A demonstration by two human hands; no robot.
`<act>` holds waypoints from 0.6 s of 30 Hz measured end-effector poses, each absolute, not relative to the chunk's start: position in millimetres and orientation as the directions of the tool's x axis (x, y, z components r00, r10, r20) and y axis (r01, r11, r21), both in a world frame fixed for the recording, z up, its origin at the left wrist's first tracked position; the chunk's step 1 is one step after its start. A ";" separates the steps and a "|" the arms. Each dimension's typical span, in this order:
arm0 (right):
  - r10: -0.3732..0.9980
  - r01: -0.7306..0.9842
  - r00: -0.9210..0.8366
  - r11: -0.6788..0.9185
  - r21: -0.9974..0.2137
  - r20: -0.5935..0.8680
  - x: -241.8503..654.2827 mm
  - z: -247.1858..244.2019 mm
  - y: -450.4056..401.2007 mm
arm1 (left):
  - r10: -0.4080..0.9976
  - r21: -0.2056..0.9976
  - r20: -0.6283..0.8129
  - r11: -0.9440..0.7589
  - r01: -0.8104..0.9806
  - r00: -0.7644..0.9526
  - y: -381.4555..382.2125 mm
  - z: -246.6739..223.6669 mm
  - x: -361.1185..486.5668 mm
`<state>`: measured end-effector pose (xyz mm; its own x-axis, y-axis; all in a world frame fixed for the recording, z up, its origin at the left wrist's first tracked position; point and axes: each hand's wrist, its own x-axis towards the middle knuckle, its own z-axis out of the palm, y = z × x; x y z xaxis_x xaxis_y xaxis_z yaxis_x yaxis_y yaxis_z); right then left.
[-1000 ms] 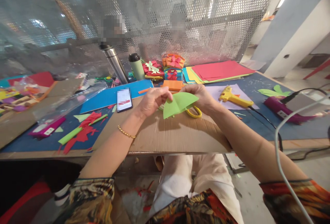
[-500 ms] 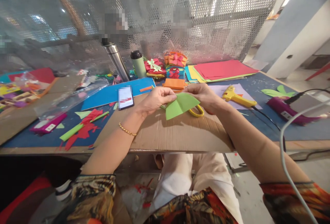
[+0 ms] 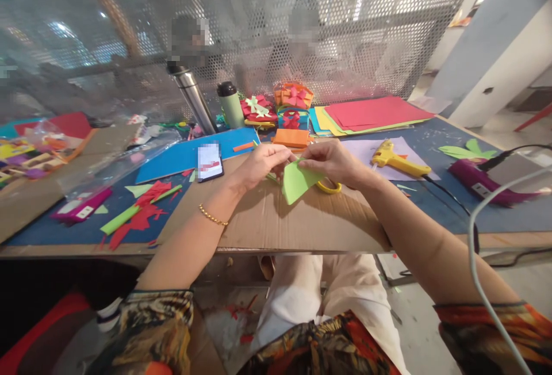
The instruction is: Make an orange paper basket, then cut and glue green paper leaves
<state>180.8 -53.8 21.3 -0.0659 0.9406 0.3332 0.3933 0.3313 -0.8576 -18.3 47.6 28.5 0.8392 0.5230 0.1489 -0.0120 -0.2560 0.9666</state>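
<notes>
A piece of light green paper (image 3: 297,182) is held up between my hands above a cardboard sheet (image 3: 259,225). My left hand (image 3: 265,162) pinches its upper left edge. The fingers of my right hand (image 3: 330,162) are closed on its upper right side. The paper curves downward, with its lower tip hanging over the cardboard. Just behind it lie scissors with a yellow handle (image 3: 330,187), mostly covered by the paper and my right hand. A thin green strip (image 3: 271,177) shows beside my left hand.
A yellow glue gun (image 3: 399,161) rests on lilac paper at the right, its cord running to a purple power strip (image 3: 468,179). A phone (image 3: 210,161) lies left on blue sheets. Red and green scraps (image 3: 140,214) are at the left. Bottles and colored sheets (image 3: 375,113) stand behind.
The green paper has folded inward from a wide fan to a narrower, curved shape. My right hand has shifted left, closer to my left hand.
</notes>
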 end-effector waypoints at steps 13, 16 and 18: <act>0.922 0.392 -0.067 0.376 -0.839 0.382 178.1 18.7 -51.5 | 0.492 0.987 0.059 -0.157 0.022 0.868 38.2 32.6 -18.1; 0.928 0.377 -0.071 0.364 -0.852 0.366 177.0 17.7 -49.9 | 0.514 0.983 0.068 -0.180 0.030 0.855 38.0 31.9 -17.6; 0.936 0.354 -0.067 0.346 -0.869 0.345 176.8 17.5 -49.3 | 0.535 0.982 0.074 -0.187 0.033 0.842 38.4 31.3 -17.2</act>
